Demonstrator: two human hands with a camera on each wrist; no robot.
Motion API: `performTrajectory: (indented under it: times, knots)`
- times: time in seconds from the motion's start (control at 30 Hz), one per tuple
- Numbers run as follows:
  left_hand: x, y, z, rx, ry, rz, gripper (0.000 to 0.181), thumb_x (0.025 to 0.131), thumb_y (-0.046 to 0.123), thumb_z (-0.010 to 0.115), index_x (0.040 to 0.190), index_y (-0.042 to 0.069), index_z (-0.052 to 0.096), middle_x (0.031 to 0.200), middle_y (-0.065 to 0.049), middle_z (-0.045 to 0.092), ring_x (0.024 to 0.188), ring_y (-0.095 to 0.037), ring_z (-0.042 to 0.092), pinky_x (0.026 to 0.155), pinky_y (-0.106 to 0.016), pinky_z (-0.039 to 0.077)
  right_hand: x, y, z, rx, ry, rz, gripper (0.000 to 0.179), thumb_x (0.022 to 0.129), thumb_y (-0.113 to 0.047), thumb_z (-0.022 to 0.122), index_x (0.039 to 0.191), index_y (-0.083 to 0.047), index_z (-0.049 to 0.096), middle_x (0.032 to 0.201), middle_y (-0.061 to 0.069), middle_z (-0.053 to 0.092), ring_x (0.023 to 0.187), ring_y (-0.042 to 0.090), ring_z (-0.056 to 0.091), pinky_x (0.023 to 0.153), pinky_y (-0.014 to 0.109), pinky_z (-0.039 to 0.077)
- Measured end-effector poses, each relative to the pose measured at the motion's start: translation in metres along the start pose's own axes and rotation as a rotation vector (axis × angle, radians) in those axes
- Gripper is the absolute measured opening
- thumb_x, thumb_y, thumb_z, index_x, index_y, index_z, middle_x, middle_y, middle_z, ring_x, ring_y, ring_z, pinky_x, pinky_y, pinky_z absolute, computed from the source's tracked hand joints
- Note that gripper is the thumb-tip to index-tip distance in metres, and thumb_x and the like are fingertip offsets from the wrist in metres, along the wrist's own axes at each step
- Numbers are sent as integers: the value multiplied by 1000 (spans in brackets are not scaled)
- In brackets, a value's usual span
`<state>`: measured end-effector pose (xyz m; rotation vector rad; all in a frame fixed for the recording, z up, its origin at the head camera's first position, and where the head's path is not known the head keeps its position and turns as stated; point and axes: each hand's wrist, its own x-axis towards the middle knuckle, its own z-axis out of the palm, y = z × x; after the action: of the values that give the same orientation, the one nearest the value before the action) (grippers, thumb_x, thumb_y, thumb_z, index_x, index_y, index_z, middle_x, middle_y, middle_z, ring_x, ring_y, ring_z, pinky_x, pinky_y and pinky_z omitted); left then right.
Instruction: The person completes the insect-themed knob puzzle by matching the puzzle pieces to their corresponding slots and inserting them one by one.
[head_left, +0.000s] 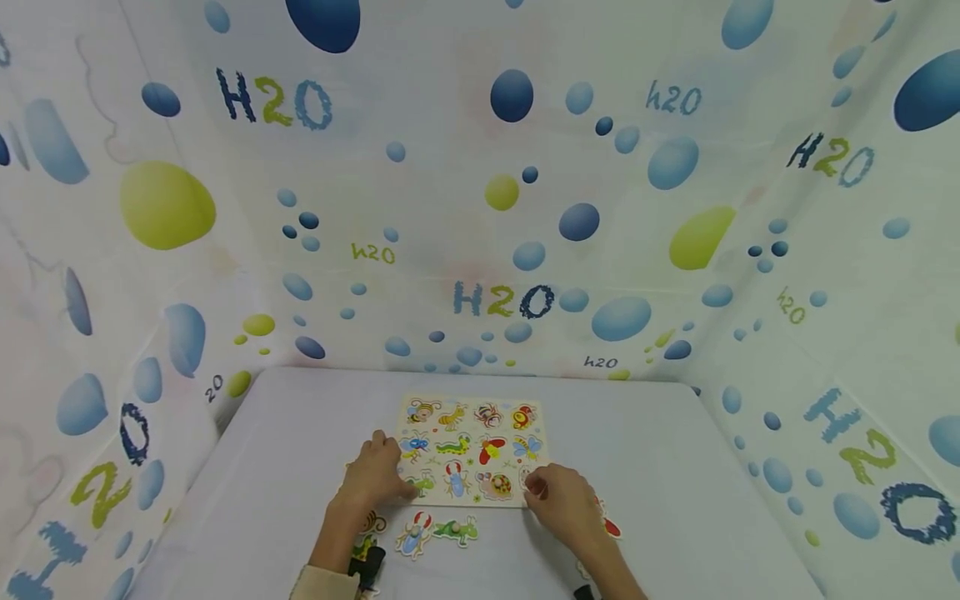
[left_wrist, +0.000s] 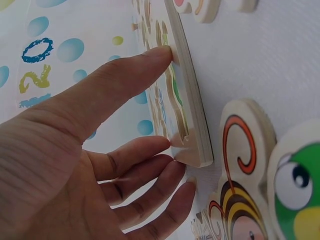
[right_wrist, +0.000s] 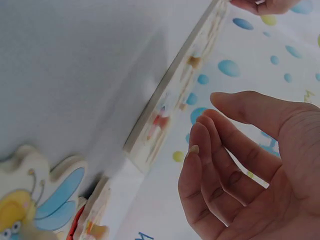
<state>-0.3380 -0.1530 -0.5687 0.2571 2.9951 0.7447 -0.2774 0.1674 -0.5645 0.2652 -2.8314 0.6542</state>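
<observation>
Printed cloth backdrop [head_left: 420,183], bubble-patterned, fills the upper frame. Below it, the white surface [head_left: 652,467] spans lower centre. On it, just below mid-frame, lies the pale rectangular board [head_left: 472,500]: three rows of four small-creature pictures, the last partly behind my right grip [head_left: 562,504]. That grip is loosely curled, thumb near the fingertips; I see nothing pinched. My left grip [head_left: 372,473] is spread, thumb touching the board's edge. Two loose pieces show whole below the board: blue beetle [head_left: 412,535], green cricket [head_left: 457,530]. Others are part-hidden; total uncountable. Only the left wrist view resolves the board's layered wooden edge [left_wrist: 192,90]. The right wrist view adds a blue-winged piece [right_wrist: 22,205], thick and round-cornered, lower left.
</observation>
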Motion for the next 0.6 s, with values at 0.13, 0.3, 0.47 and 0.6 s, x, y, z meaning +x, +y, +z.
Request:
performTrajectory:
  times: [0.13, 0.3, 0.47, 0.6]
  knots:
    - [-2, 0, -3, -1, 4, 4, 65, 67, 30, 99, 109, -4, 63, 107, -14, 50, 92, -29, 49, 78, -55, 55, -3, 4, 0, -13, 13, 1, 11, 82, -18, 86, 85, -20, 76, 74, -16, 63, 65, -3, 53, 57, 21, 44]
    - [-4, 2, -5, -9, 1, 11, 64, 67, 29, 99, 108, -5, 64, 106, -15, 50, 91, -29, 50, 78, -56, 55, -7, 9, 1, -26, 8, 24, 11, 80, -18, 85, 85, -21, 76, 72, -17, 61, 64, -3, 52, 56, 21, 42]
    - [-4, 3, -5, 1, 7, 12, 64, 67, 29, 100, 108, -6, 64, 106, -15, 51, 91, -30, 50, 79, -58, 55, -9, 11, -3, -21, 19, 25, 12, 80, -16, 85, 84, -20, 75, 73, -15, 64, 65, -2, 54, 56, 21, 43]
    - [-4, 3, -5, 3, 9, 14, 66, 66, 29, 100, 108, -6, 63, 106, -16, 51, 91, -30, 50, 77, -57, 55, -11, 12, -7, -25, -4, 61, 12, 80, -16, 85, 84, -20, 75, 73, -15, 63, 65, -1, 53, 56, 22, 43]
